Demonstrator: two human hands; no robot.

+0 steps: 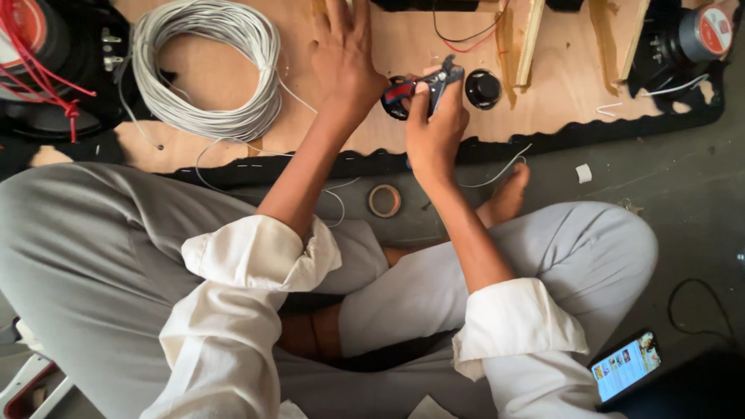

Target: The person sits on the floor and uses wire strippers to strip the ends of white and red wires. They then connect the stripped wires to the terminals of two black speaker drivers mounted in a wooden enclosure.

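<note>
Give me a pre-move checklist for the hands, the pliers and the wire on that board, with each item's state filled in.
1. Right hand grips the red-and-blue-handled pliers: ok.
2. Left hand rests flat on the plywood board, steadying beside the tool: ok.
3. Wire actually caught in the plier tips: cannot tell, the tips are too small to see.
4. Coil of white wire lies on the board, left of the hands, with a loose end trailing: ok.
5. Small black round part sits just right of the pliers, apart from them: ok.
6. Tape roll lies on the floor near the right wrist: ok.
</note>
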